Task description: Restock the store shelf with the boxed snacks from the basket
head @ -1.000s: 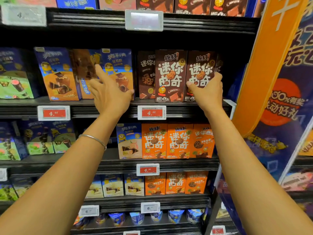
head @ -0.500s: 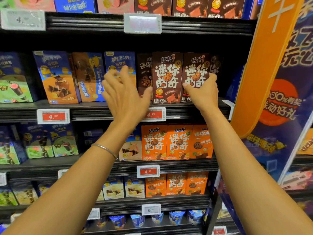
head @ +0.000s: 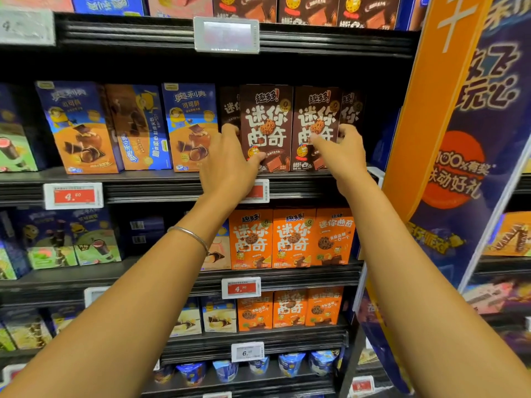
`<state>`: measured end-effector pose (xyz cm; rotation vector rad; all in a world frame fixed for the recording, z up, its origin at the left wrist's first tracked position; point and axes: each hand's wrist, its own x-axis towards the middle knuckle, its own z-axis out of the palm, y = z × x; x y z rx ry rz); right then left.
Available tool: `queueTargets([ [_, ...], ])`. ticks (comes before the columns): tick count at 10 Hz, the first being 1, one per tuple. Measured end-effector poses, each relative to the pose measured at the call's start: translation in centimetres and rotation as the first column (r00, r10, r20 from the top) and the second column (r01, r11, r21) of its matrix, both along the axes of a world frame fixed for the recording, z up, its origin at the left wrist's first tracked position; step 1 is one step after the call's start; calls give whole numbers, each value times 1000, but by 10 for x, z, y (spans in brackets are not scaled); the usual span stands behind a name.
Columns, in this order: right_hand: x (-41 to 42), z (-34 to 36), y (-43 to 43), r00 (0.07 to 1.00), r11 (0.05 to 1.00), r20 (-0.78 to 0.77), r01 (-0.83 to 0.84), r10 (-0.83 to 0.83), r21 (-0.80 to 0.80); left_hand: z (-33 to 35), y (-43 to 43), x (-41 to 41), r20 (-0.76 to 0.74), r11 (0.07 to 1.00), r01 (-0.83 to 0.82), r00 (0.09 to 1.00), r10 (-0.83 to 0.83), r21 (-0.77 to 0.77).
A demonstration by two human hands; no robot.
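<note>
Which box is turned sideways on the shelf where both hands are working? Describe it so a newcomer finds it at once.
Start at the shelf with the dark brown cookie boxes that the left hand and right hand are touching. Look left, along the blue and orange wafer-roll boxes. The turned box stands second from the left among them, showing its brown side panel and vertical white lettering while its neighbours face front.
</note>
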<state>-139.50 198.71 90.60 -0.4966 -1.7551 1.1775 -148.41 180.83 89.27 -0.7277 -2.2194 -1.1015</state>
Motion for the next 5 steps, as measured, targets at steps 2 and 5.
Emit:
queueTargets([
  [2,7,3,6,981,966,-88,-188,175,-178,7,7,11,155,881,215,940,-304,422],
  [5,18,11,7,957,915,-194,-266,214,-302,30,-7,18,374,732,87,815,-442,675],
])
